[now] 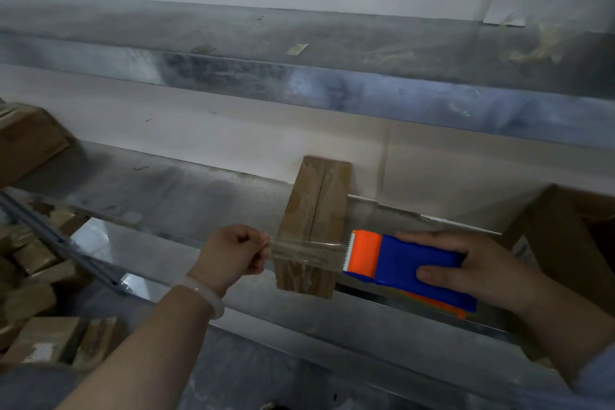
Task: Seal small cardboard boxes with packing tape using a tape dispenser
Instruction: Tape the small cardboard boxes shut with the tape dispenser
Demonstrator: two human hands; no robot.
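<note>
In the head view, a small cardboard box stood on a grey metal ledge, its long top face running away from the camera with a dark seam down the middle. A strip of clear packing tape was stretched crosswise over the near part of that face, lying on the cardboard between the two hands. The left hand sat just beside the box's left edge, fingers curled and pinching the free end of the tape between thumb and fingertips; a pale bracelet circled that wrist. The right hand was on the other side of the box, closed round the blue body of the tape dispenser, with the thumb along its far edge and the fingers laid over its top. The dispenser's orange head and toothed blade pointed at the box and sat just beside its right edge, where the tape left the blade. So the box lay between the two grips, touched by the tape but by neither hand. To the left, lower down, lay a heap of small brown boxes, and another brown carton rested higher up at the left edge. A larger open carton stood at the right, behind the right hand.
</note>
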